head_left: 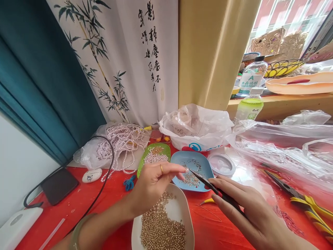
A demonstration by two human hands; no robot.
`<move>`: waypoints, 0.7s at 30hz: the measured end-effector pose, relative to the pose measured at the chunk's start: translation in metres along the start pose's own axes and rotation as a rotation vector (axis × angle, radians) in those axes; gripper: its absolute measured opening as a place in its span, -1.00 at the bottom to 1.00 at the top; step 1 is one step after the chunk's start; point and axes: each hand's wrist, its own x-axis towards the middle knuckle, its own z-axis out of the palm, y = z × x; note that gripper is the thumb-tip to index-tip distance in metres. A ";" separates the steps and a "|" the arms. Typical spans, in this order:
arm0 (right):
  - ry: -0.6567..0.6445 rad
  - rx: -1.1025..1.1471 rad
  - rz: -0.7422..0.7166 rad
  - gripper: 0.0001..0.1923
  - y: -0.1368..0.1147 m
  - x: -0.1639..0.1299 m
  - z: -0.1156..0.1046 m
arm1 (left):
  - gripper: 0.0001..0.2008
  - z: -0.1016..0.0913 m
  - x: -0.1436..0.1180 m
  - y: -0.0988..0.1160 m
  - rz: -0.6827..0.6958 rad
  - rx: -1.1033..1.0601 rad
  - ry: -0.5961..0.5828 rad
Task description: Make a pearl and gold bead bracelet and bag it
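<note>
My left hand, wearing a ring, is held in a pinch above the trays; whatever sits at its fingertips is too small to name. Wrapped in my right hand is a pair of black needle-nose pliers, their tips touching or almost touching the left fingertips. Below both is a blue tray with loose metal pins. A white tray full of gold beads lies under my left wrist. Behind the left hand, a green tray holds pink and gold beads.
Pink bead strings lie at left, near a phone and a black cable. Plastic bags stand behind the trays. At right are yellow-handled pliers, a bag of strands and a drink bottle.
</note>
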 end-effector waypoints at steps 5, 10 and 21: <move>0.015 -0.005 -0.017 -0.84 0.002 0.000 0.002 | -0.83 0.003 -0.004 0.004 -0.052 0.137 0.047; 0.029 -0.022 -0.067 -0.81 0.002 -0.002 0.005 | -0.85 0.005 -0.004 0.005 0.021 0.104 0.081; 0.010 -0.094 -0.121 -0.74 0.003 -0.005 0.006 | -0.91 0.008 -0.003 0.008 -0.079 0.080 0.101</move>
